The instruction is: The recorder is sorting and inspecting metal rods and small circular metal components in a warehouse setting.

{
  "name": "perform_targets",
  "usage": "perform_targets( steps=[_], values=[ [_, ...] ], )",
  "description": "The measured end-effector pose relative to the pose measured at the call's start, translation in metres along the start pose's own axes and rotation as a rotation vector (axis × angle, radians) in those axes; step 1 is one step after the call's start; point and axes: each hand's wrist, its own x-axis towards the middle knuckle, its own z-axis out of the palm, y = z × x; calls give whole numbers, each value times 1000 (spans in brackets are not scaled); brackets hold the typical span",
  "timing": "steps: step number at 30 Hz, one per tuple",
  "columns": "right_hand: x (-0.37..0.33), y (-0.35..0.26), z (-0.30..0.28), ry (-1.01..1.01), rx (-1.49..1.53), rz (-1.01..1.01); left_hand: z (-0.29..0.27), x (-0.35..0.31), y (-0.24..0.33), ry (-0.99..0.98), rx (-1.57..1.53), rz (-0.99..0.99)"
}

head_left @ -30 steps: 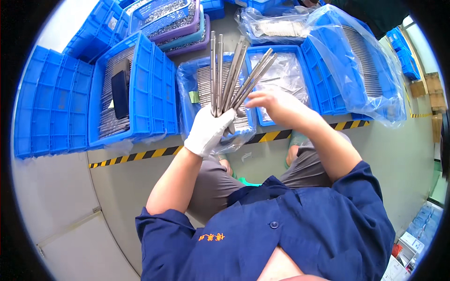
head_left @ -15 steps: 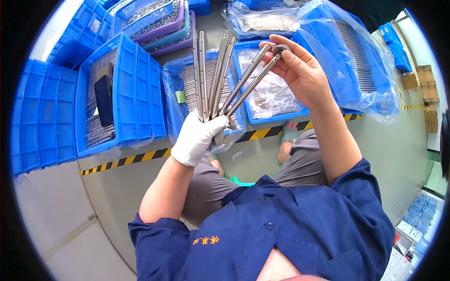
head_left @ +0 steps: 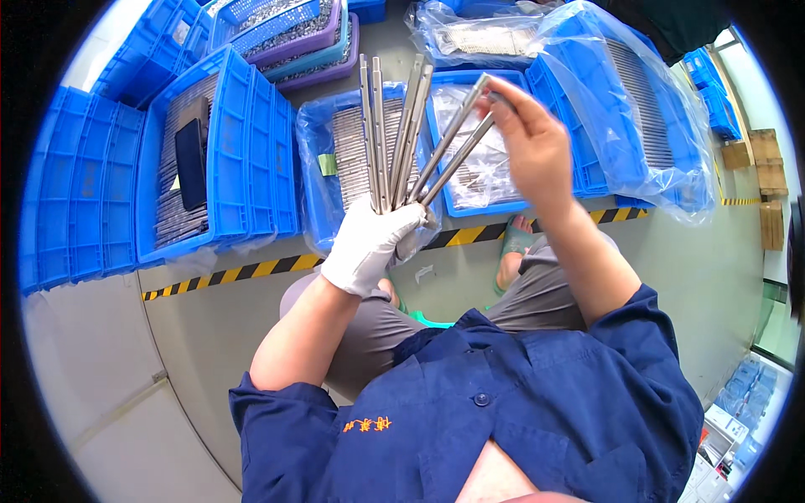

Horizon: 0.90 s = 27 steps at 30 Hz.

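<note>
Gripping a fanned bundle of metal bars (head_left: 394, 134) at its base, the gloved left hand (head_left: 369, 243) stays closed; the bare right hand (head_left: 537, 147) pinches one bar's tip above blue crates (head_left: 251, 126), many bars remaining unsorted.

Your gloved left hand (head_left: 366, 246) grips fanned metal rods (head_left: 394, 134) while your bare right hand (head_left: 532, 147) pinches two tips.

Blue crates (head_left: 251, 142) on floor; black phone (head_left: 191, 163); yellow-black tape (head_left: 243, 272).
</note>
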Motion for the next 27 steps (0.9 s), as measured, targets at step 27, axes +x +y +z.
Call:
perform_targets(
  steps=[27],
  values=[
    [35,-20,-60,-694,105,273,-23,6,0,-56,347,-28]
  ],
)
